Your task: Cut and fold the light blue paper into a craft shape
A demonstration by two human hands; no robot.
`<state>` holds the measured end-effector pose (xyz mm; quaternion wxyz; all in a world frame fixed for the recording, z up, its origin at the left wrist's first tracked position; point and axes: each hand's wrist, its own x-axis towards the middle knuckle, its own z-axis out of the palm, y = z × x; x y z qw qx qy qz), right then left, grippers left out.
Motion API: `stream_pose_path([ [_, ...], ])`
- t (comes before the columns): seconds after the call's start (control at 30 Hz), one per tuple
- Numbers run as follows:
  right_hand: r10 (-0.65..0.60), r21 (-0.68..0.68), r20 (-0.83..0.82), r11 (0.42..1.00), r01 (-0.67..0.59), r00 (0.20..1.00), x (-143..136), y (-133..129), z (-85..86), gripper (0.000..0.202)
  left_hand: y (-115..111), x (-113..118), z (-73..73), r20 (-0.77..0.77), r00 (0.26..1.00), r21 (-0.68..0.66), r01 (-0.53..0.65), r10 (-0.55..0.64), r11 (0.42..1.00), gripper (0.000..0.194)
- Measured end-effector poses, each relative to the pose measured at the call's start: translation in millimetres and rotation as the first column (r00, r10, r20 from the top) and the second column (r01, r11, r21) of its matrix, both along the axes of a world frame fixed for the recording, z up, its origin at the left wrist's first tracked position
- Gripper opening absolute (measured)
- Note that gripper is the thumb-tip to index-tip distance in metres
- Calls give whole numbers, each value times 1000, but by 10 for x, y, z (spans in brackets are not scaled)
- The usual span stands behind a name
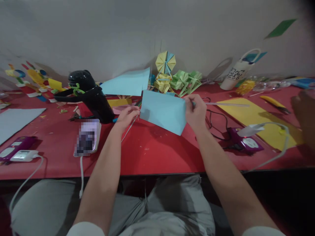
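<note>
A light blue sheet of paper (162, 109) is held tilted over the red table, slightly curved. My right hand (196, 111) pinches its right edge between thumb and fingers, with a small teal bit showing at the fingers. At the sheet's left edge is my left hand (128, 116), its fingers bent together and the tips meeting the paper's edge. A thin white cord (128, 131) runs below those fingers. Just behind lies a larger light blue sheet (128, 82), resting against other things.
A black bottle (98, 101) with a strap leans left of my left hand, near a phone (87, 137). Folded paper ornaments (165, 70) stand at the wall. On the right are yellow paper (256, 118), a yellow cutter (274, 103), a purple power bank (246, 141), a white bottle (235, 73) and another person's hand (305, 111).
</note>
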<state>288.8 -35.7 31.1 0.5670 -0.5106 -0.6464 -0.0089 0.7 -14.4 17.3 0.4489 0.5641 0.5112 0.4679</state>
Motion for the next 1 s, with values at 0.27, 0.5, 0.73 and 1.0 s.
stream_pose_path([
  [0.27,-12,-10,-222,1000,10,975,-108,80,-90,18,-186,358,62,510,854,-247,264,-107,932,25],
  [0.5,184,-222,-113,953,-205,976,-172,70,-176,26,-191,368,97,416,897,-200,-70,149,977,33],
  [0.73,549,-436,-179,700,-566,817,-474,-151,-131,63,-209,351,113,303,912,-86,-262,276,961,52],
  [1.0,574,-539,-399,484,-689,715,-738,-268,-206,102,-285,377,105,211,968,24,-145,137,989,67],
])
